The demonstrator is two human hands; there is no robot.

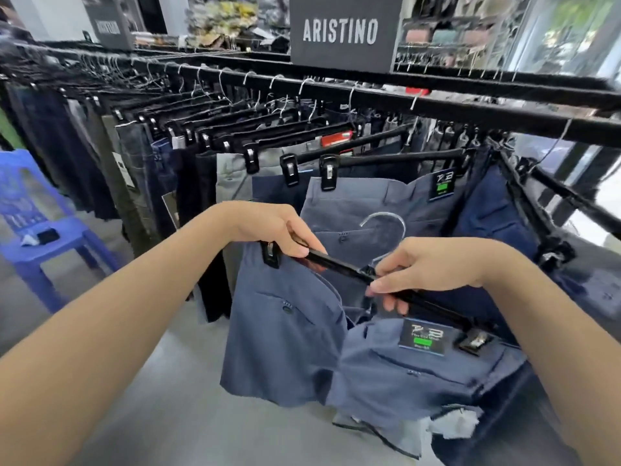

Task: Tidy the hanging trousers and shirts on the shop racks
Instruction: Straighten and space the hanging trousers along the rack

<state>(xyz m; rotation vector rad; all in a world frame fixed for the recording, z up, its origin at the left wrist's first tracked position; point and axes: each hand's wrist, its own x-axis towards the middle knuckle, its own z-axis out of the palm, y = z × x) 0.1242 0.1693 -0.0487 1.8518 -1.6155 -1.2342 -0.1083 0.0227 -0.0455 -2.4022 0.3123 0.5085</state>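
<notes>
Behind everything, black shop racks (369,92) carry a row of clipped trousers under an ARISTINO sign (342,28), and off the rail I hold a black clip hanger (339,265) bearing blue-grey trousers (285,331) just in front of them. My left hand (285,230), arm stretched forward, pinches the bar beside its left clip, while my right hand (420,274) curls fingers round the bar near the hook. A blue plastic stool (43,230) stands far left.
</notes>
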